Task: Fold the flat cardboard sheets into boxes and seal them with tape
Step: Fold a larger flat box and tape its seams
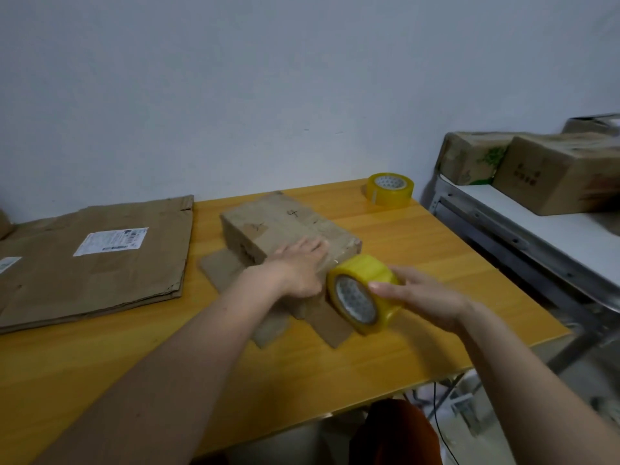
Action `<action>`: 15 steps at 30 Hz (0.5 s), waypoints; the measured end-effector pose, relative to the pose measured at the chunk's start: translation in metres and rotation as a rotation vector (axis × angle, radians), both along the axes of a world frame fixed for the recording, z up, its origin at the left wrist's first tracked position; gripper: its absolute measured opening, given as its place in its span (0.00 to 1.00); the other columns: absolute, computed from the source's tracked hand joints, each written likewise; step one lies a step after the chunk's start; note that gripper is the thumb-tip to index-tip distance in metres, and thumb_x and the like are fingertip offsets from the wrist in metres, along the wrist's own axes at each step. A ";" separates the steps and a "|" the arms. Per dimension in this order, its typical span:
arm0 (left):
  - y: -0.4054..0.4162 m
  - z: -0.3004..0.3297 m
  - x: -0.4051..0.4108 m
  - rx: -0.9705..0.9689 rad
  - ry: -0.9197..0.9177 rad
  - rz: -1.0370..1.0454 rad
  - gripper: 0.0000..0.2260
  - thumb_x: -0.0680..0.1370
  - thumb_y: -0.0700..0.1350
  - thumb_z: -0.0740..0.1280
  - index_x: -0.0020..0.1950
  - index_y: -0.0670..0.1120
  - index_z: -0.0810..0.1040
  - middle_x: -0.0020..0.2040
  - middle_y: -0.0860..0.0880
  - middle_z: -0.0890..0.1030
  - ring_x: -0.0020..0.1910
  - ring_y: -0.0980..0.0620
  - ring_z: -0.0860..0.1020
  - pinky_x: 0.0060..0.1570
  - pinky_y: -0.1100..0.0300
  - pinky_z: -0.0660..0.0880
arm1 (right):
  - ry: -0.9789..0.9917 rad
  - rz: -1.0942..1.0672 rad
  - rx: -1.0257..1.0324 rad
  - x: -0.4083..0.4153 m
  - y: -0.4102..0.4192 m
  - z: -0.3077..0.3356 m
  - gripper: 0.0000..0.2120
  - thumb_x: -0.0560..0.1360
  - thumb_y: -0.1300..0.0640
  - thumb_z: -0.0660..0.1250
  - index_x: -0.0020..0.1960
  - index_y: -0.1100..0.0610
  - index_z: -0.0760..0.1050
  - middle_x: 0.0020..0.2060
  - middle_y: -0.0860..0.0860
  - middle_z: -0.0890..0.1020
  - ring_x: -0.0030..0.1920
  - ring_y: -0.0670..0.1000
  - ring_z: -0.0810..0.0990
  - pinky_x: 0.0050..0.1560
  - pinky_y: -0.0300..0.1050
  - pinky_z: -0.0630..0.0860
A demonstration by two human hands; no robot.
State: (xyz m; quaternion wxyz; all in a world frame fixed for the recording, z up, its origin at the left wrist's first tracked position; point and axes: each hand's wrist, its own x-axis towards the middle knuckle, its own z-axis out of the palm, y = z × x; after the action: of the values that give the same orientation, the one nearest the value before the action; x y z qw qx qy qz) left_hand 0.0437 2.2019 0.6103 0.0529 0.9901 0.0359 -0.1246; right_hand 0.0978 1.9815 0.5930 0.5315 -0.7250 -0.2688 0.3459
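Note:
A folded brown cardboard box (278,223) lies in the middle of the yellow table (419,250), its lower flaps spread on the tabletop toward me. My left hand (298,263) presses flat on the near end of the box, fingers straight. My right hand (416,293) grips a yellow roll of tape (362,293) just right of the left hand, at the box's near corner. A strip of tape seems to run from the roll onto the box under my left hand. Flat cardboard sheets (97,263) with white labels lie stacked at the left.
A second yellow tape roll (389,189) stands at the table's far right corner. To the right, a white metal shelf (536,223) carries several closed cardboard boxes (553,176). A white wall rises behind the table. Cables hang below the table's right edge.

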 end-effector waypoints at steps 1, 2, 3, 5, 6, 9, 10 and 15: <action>0.010 -0.001 -0.003 0.018 -0.008 0.003 0.35 0.79 0.47 0.60 0.79 0.54 0.41 0.79 0.54 0.41 0.78 0.51 0.42 0.76 0.48 0.43 | 0.062 0.036 0.044 -0.007 0.011 -0.003 0.20 0.71 0.47 0.69 0.61 0.54 0.76 0.54 0.51 0.84 0.54 0.51 0.82 0.53 0.45 0.79; 0.019 -0.003 -0.007 0.033 -0.020 0.015 0.34 0.80 0.49 0.59 0.78 0.57 0.41 0.79 0.56 0.42 0.78 0.52 0.42 0.76 0.47 0.43 | 0.117 0.029 0.092 -0.013 0.023 -0.006 0.19 0.72 0.48 0.67 0.61 0.55 0.76 0.54 0.53 0.84 0.54 0.52 0.82 0.53 0.46 0.79; 0.028 -0.005 -0.011 0.045 -0.040 0.034 0.32 0.81 0.52 0.58 0.78 0.59 0.42 0.79 0.58 0.42 0.78 0.52 0.43 0.76 0.47 0.43 | 0.156 0.008 0.133 -0.018 0.035 -0.009 0.19 0.73 0.49 0.66 0.60 0.56 0.77 0.53 0.55 0.84 0.53 0.53 0.82 0.54 0.46 0.79; 0.047 -0.007 -0.017 0.076 -0.095 0.075 0.28 0.82 0.55 0.56 0.77 0.62 0.43 0.79 0.60 0.45 0.78 0.52 0.45 0.75 0.45 0.44 | 0.155 -0.029 0.183 -0.027 0.056 -0.014 0.19 0.73 0.48 0.65 0.59 0.59 0.77 0.51 0.56 0.84 0.51 0.53 0.82 0.53 0.48 0.77; 0.056 -0.008 -0.019 0.093 -0.115 0.089 0.27 0.82 0.55 0.55 0.77 0.63 0.44 0.79 0.60 0.46 0.78 0.52 0.45 0.75 0.44 0.46 | 0.141 -0.038 0.199 -0.031 0.065 -0.015 0.19 0.73 0.48 0.65 0.58 0.61 0.78 0.49 0.55 0.84 0.49 0.52 0.82 0.51 0.46 0.77; 0.073 -0.011 -0.024 0.089 -0.134 0.123 0.25 0.83 0.54 0.54 0.77 0.65 0.45 0.79 0.60 0.47 0.78 0.51 0.46 0.74 0.40 0.50 | 0.129 -0.070 0.208 -0.041 0.088 -0.016 0.16 0.77 0.51 0.64 0.54 0.65 0.78 0.42 0.53 0.83 0.42 0.49 0.81 0.43 0.41 0.77; 0.077 -0.011 -0.024 0.080 -0.140 0.136 0.25 0.83 0.54 0.54 0.76 0.65 0.45 0.79 0.60 0.47 0.78 0.51 0.46 0.73 0.39 0.52 | 0.131 -0.077 0.192 -0.043 0.093 -0.015 0.15 0.78 0.51 0.64 0.52 0.63 0.79 0.40 0.53 0.83 0.41 0.49 0.81 0.42 0.42 0.77; 0.084 -0.015 -0.025 0.044 -0.198 0.208 0.26 0.83 0.51 0.55 0.76 0.65 0.47 0.79 0.60 0.47 0.78 0.49 0.45 0.70 0.41 0.60 | 0.188 -0.122 0.104 -0.050 0.103 -0.011 0.18 0.76 0.47 0.66 0.46 0.63 0.81 0.41 0.58 0.84 0.40 0.54 0.82 0.46 0.50 0.79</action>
State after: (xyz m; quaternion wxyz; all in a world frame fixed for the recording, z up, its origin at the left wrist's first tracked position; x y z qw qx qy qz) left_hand 0.0189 2.2863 0.5952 0.0473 0.9895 0.1354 -0.0195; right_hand 0.0478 2.0848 0.5816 0.6113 -0.6757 -0.1909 0.3651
